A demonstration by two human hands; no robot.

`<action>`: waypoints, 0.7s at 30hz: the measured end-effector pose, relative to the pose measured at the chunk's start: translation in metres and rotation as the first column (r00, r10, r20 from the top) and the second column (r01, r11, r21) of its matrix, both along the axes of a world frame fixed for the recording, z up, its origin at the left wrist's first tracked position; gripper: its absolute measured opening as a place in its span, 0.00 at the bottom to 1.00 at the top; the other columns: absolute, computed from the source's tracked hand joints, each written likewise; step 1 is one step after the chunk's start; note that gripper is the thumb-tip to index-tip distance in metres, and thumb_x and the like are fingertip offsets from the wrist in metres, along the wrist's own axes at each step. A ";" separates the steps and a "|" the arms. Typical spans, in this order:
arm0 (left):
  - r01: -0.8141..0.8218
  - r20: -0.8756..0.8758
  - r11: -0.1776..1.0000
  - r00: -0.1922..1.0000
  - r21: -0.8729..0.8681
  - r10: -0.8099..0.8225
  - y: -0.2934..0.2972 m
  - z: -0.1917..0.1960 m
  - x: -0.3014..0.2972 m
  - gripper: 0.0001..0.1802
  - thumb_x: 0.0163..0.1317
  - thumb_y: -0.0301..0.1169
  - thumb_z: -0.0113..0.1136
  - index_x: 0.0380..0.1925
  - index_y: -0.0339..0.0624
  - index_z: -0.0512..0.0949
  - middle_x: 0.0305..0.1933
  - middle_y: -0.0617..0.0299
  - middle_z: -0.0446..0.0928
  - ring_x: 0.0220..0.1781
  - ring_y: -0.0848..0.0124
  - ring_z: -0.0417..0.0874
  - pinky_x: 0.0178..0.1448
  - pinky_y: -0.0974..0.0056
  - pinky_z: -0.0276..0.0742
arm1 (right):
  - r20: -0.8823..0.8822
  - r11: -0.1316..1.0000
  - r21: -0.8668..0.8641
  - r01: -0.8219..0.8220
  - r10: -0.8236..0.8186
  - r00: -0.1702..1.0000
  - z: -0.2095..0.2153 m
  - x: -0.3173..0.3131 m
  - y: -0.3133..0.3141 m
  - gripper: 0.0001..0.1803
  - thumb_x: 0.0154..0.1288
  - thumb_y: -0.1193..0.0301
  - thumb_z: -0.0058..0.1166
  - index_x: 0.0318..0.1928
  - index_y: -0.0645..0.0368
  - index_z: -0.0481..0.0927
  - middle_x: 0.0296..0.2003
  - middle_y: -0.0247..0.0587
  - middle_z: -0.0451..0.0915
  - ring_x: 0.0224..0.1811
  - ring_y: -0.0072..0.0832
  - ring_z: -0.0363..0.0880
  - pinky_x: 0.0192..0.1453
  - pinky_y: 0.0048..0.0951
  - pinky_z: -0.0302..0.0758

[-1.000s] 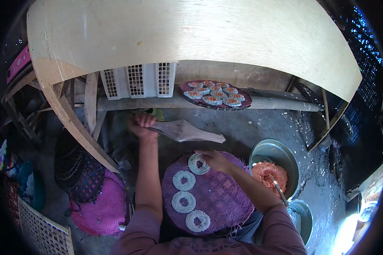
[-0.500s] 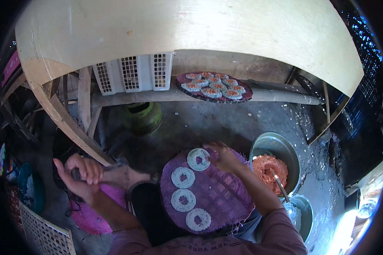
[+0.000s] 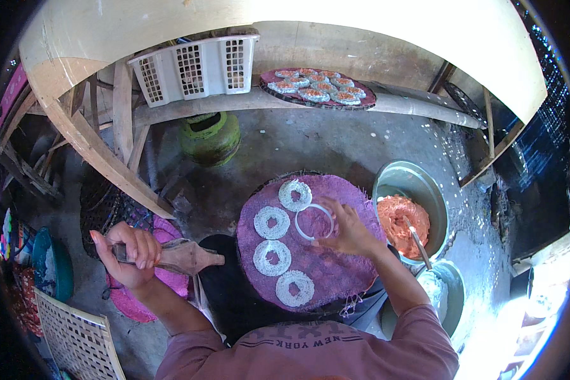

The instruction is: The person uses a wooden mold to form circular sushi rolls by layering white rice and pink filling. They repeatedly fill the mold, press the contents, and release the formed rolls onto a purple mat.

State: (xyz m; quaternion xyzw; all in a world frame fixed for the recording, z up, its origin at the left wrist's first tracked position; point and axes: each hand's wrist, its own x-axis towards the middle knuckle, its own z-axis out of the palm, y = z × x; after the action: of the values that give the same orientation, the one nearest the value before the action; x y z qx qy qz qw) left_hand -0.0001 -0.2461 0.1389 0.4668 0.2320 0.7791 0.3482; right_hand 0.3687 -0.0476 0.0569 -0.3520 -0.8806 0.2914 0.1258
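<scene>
My L hand point(image 3: 132, 252) grips 1 wooden paddle point(image 3: 187, 256); R of it, 4 pale rings point(image 3: 259, 223) curve down the purple cloth point(image 3: 335, 275); my R hand point(image 3: 347, 231) holds 1 white hoop point(image 3: 297, 221) by its R side, just beside the upper rings. Around: 1 white crate point(image 3: 216, 68), 1 green cylinder point(image 3: 212, 142), 1 tray point(image 3: 368, 100) w/ approx. 11 topped rounds point(image 3: 313, 95), 2 buckets point(image 3: 400, 179). My R forearm point(image 3: 399, 272) hides some cloth edge. Grey floor point(image 3: 272, 152), wooden bench point(image 3: 76, 44).

Paddle point(image 3: 189, 257) partly hidden (left hand point(image 3: 133, 252) wrapped round one end).
</scene>
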 end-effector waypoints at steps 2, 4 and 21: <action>-0.054 0.003 0.999 0.999 0.008 0.054 0.006 -0.008 0.003 0.39 0.68 0.69 0.24 0.21 0.44 0.64 0.09 0.66 0.61 0.07 0.74 0.59 0.12 0.69 0.59 | 0.077 0.997 0.045 0.062 -0.065 0.995 -0.008 0.001 -0.014 0.53 0.46 0.54 0.74 0.70 0.49 0.58 0.63 0.46 0.69 0.63 0.52 0.68 0.68 0.52 0.61; -0.201 0.027 0.980 0.979 -0.014 0.201 0.015 -0.020 0.011 0.41 0.63 0.74 0.26 0.26 0.43 0.64 0.09 0.66 0.61 0.07 0.74 0.59 0.12 0.69 0.59 | 0.095 0.993 0.090 0.082 -0.090 0.991 -0.016 -0.002 -0.022 0.52 0.46 0.54 0.73 0.70 0.49 0.59 0.61 0.47 0.71 0.62 0.52 0.68 0.66 0.53 0.62; 0.012 0.131 0.992 0.991 0.124 -0.029 0.033 0.007 0.115 0.38 0.64 0.67 0.47 0.48 0.39 0.71 0.37 0.49 0.79 0.37 0.62 0.83 0.42 0.57 0.81 | -0.363 0.930 -0.341 -0.135 0.002 0.932 0.049 -0.035 -0.138 0.33 0.64 0.50 0.60 0.59 0.63 0.73 0.40 0.57 0.82 0.41 0.47 0.83 0.47 0.42 0.77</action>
State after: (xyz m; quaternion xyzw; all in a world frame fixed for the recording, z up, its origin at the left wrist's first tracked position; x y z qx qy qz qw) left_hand 0.1146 -0.2135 0.1456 0.4370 0.1553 0.8175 0.3414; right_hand 0.3340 -0.1855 0.1059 -0.2791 -0.7864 0.5110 0.2062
